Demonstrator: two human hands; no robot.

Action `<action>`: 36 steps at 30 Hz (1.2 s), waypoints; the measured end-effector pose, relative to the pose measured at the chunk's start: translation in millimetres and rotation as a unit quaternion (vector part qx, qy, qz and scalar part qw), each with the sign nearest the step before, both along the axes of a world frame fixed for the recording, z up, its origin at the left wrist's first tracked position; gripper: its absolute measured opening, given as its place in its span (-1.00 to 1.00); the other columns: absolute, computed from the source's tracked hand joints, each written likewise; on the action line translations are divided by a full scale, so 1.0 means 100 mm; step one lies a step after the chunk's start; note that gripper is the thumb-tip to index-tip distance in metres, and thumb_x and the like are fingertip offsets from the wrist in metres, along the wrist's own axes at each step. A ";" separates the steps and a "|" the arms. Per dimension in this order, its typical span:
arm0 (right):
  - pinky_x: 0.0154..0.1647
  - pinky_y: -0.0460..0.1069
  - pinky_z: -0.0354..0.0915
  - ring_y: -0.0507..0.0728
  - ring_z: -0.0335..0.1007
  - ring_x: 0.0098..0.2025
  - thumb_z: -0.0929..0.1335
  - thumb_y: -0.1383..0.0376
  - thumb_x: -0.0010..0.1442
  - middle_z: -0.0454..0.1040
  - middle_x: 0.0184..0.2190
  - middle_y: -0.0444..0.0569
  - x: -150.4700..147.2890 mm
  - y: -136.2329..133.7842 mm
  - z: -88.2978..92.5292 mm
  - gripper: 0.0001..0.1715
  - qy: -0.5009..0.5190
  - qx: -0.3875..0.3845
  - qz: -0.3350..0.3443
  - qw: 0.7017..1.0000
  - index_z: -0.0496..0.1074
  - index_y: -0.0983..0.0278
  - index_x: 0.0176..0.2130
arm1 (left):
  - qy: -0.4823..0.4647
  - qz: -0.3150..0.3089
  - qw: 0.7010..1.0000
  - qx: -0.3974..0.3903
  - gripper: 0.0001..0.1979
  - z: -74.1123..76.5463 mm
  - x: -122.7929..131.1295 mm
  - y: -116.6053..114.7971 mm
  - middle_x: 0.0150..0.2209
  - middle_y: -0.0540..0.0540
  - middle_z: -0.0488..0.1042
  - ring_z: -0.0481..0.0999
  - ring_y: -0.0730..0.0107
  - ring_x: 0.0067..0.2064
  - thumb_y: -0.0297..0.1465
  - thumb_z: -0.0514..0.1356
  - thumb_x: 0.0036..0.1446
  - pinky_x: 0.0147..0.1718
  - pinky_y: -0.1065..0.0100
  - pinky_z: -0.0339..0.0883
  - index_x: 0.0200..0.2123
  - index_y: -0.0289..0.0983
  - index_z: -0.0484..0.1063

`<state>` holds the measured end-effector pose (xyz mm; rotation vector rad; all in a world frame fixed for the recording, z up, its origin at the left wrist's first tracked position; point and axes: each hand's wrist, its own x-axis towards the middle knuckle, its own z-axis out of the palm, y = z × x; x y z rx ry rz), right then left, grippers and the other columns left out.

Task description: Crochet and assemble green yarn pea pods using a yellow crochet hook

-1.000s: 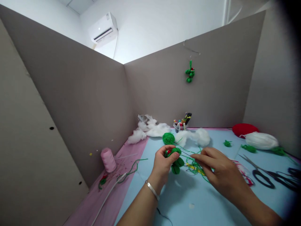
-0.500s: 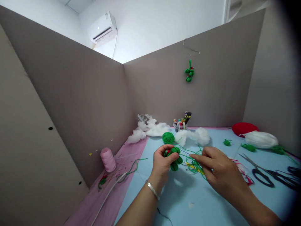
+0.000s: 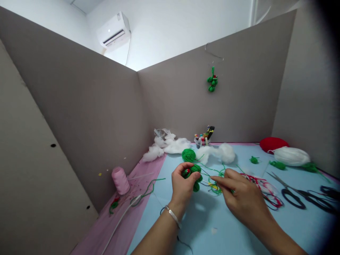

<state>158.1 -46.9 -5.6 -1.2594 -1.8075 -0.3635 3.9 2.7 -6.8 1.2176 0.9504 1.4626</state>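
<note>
My left hand is closed around a small green yarn ornament with a red spot, its rounded lobes showing between thumb and fingers. A thin silvery piece, perhaps a needle, juts from its right side. Just to the right, my right hand pinches a thin dark thread that runs to the ornament; its other fingers are curled in. Loose green yarn lies tangled behind the right fingertips, with a yellow item among it. A similar green ornament hangs on the grey partition.
Behind the hands are a green yarn ball, white stuffing and a cup of pens. Black-handled scissors, red yarn, and red and white bundles lie right. A pink thread spool stands left.
My right fingertips have shifted slightly left, closer to the ornament. More red yarn shows behind the right hand, and the silvery piece beside the ornament is plainer. My left hand keeps its grip.
</note>
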 end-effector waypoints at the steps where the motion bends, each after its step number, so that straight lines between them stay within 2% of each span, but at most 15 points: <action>1: -0.53 -0.08 0.22 0.07 0.31 -0.53 0.24 0.37 0.18 0.27 -0.58 -0.10 -0.03 -0.01 0.00 -0.67 0.017 -0.010 -0.006 1.000 0.59 0.25 -0.37 | 0.020 0.016 0.999 0.020 -0.74 0.00 0.00 -0.01 -0.41 -0.04 0.47 0.42 0.42 -0.37 -0.45 0.33 -0.21 -0.32 0.37 0.33 -0.34 -0.26 0.47; 3: -0.55 -0.07 0.22 0.07 0.31 -0.55 0.23 0.35 0.17 0.26 -0.59 -0.10 -0.07 -0.03 -0.01 -0.66 0.044 -0.021 -0.013 0.999 0.59 0.26 -0.37 | 0.061 0.050 0.995 0.068 -0.78 0.01 -0.01 -0.02 -0.34 -0.06 0.48 0.44 0.39 -0.29 -0.48 0.31 -0.19 -0.25 0.38 0.32 -0.36 -0.26 0.49; 5: -0.57 -0.08 0.22 0.06 0.30 -0.57 0.23 0.34 0.16 0.25 -0.61 -0.12 -0.09 -0.03 0.00 -0.66 0.060 -0.031 -0.007 0.998 0.60 0.27 -0.35 | 0.070 0.056 0.992 0.086 -0.79 0.01 0.00 -0.02 -0.31 -0.07 0.48 0.44 0.39 -0.27 -0.48 0.30 -0.17 -0.23 0.38 0.31 -0.35 -0.25 0.48; 9: -0.58 -0.08 0.23 0.06 0.31 -0.57 0.23 0.33 0.17 0.25 -0.62 -0.12 -0.08 -0.03 0.02 -0.65 0.065 -0.031 0.014 0.997 0.60 0.25 -0.38 | -0.005 0.003 1.000 0.023 -0.74 -0.02 0.01 0.01 -0.41 -0.02 0.44 0.40 0.44 -0.40 -0.42 0.30 -0.16 -0.35 0.40 0.33 -0.30 -0.27 0.42; 11: -0.58 -0.08 0.22 0.06 0.31 -0.57 0.23 0.33 0.17 0.26 -0.62 -0.11 -0.07 -0.03 0.04 -0.65 0.062 -0.026 0.015 0.998 0.60 0.25 -0.37 | -0.019 -0.007 1.000 0.017 -0.72 -0.04 0.02 0.02 -0.41 -0.01 0.42 0.39 0.46 -0.41 -0.40 0.31 -0.15 -0.36 0.42 0.33 -0.29 -0.27 0.41; 19: -0.57 -0.07 0.24 0.08 0.30 -0.56 0.22 0.36 0.16 0.26 -0.62 -0.11 -0.08 -0.04 0.07 -0.65 0.059 -0.029 0.025 0.998 0.58 0.24 -0.39 | -0.027 -0.013 1.000 0.008 -0.71 -0.05 0.01 0.04 -0.42 0.00 0.41 0.38 0.47 -0.42 -0.38 0.31 -0.15 -0.36 0.41 0.32 -0.29 -0.26 0.39; 26: -0.59 -0.07 0.22 0.07 0.32 -0.58 0.23 0.35 0.13 0.27 -0.63 -0.11 -0.07 -0.04 0.06 -0.65 0.075 -0.055 0.014 0.996 0.60 0.25 -0.39 | 0.032 0.003 0.998 0.048 -0.76 -0.02 0.02 -0.01 -0.36 -0.03 0.45 0.40 0.43 -0.34 -0.49 0.28 -0.16 -0.29 0.40 0.30 -0.32 -0.25 0.43; 30: -0.63 -0.08 0.21 0.06 0.30 -0.61 0.25 0.33 0.11 0.26 -0.65 -0.12 -0.10 -0.05 0.08 -0.66 0.093 -0.054 0.019 0.994 0.61 0.24 -0.39 | 0.040 -0.037 0.997 0.058 -0.74 -0.01 0.04 -0.04 -0.35 -0.03 0.45 0.41 0.38 -0.29 -0.55 0.28 -0.20 -0.25 0.38 0.29 -0.34 -0.24 0.43; 32: -0.63 -0.09 0.21 0.06 0.30 -0.62 0.25 0.33 0.13 0.25 -0.65 -0.13 -0.10 -0.04 0.08 -0.66 0.100 -0.046 0.021 0.994 0.61 0.24 -0.39 | 0.032 -0.056 0.996 0.064 -0.68 0.00 0.04 -0.05 -0.30 -0.05 0.46 0.43 0.34 -0.24 -0.54 0.30 -0.20 -0.21 0.35 0.29 -0.29 -0.23 0.41; 34: -0.62 -0.09 0.23 0.05 0.30 -0.60 0.25 0.33 0.16 0.24 -0.63 -0.13 -0.09 -0.04 0.06 -0.67 0.104 -0.035 0.022 0.994 0.61 0.25 -0.36 | 0.056 -0.012 0.994 0.089 -0.54 0.02 0.03 -0.05 -0.18 -0.08 0.44 0.41 0.27 -0.12 -0.51 0.37 -0.28 -0.13 0.32 0.26 -0.21 -0.21 0.42; 36: -0.59 -0.10 0.24 0.05 0.30 -0.58 0.26 0.34 0.18 0.25 -0.61 -0.13 -0.08 -0.03 0.03 -0.70 0.097 -0.021 0.022 0.995 0.60 0.27 -0.31 | 0.099 0.094 0.984 0.112 -0.46 0.03 0.02 -0.05 -0.14 -0.09 0.41 0.37 0.24 -0.07 -0.45 0.45 -0.38 -0.09 0.31 0.23 -0.20 -0.19 0.45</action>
